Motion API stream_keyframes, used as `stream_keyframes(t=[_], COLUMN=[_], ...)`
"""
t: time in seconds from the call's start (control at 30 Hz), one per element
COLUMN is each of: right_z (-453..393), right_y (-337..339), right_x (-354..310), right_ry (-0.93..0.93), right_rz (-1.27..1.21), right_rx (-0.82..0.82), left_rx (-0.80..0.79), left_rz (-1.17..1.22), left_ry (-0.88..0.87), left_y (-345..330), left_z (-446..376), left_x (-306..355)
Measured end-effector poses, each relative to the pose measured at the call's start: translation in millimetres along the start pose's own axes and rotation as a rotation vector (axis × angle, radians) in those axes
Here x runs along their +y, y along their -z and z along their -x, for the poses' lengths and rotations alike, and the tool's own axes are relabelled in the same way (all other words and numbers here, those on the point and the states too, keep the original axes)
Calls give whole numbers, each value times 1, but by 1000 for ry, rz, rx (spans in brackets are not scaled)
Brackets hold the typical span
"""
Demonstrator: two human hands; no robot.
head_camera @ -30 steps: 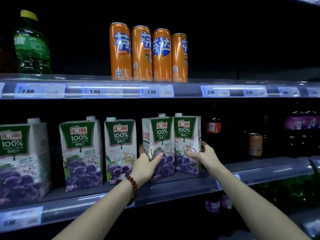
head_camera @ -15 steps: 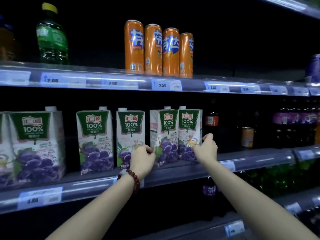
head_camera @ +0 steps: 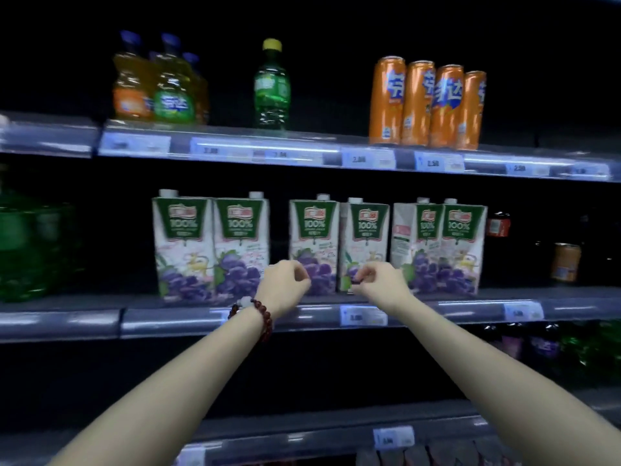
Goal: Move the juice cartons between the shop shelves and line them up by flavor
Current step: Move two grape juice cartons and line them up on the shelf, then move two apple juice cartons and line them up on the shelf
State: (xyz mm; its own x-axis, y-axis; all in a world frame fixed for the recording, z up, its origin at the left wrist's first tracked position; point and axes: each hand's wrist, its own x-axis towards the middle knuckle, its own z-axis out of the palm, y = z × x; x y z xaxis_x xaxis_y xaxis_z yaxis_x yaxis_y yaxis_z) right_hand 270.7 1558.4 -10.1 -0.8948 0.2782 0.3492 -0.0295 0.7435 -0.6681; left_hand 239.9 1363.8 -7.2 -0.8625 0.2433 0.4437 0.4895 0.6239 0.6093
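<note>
Several white-and-green grape juice cartons stand upright in three pairs on the middle shelf [head_camera: 168, 319]: a left pair [head_camera: 211, 243], a middle pair [head_camera: 336, 233] and a right pair [head_camera: 440, 243]. My left hand [head_camera: 285, 285], with a red bead bracelet on its wrist, hovers in front of the lower left of the middle pair. Its fingers are curled in and hold nothing. My right hand [head_camera: 379, 284] hangs before the lower right of the same pair, fingers curled, also holding nothing. Neither hand clearly touches a carton.
The upper shelf [head_camera: 302, 153] carries tall orange cans [head_camera: 426, 105], a green bottle [head_camera: 271, 85] and orange and green bottles [head_camera: 158, 85]. Green bottles [head_camera: 30, 250] stand left of the cartons. A small orange can [head_camera: 566, 262] and a dark bottle [head_camera: 497, 227] stand to their right.
Both hands have let go of the right pair of cartons and moved left, now curled in front of the middle pair. The view has swung left and shows more of the shelf.
</note>
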Motion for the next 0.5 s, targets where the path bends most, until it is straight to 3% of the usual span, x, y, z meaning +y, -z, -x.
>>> stream_keyframes(t=[0.5], right_z=[99], right_y=[-208], right_x=[-235], right_ry=[415], right_rz=[-94], right_rx=[-320], left_rx=[253], left_rz=[-216], left_ry=[248], left_y=[224], left_z=[146], left_x=[-183])
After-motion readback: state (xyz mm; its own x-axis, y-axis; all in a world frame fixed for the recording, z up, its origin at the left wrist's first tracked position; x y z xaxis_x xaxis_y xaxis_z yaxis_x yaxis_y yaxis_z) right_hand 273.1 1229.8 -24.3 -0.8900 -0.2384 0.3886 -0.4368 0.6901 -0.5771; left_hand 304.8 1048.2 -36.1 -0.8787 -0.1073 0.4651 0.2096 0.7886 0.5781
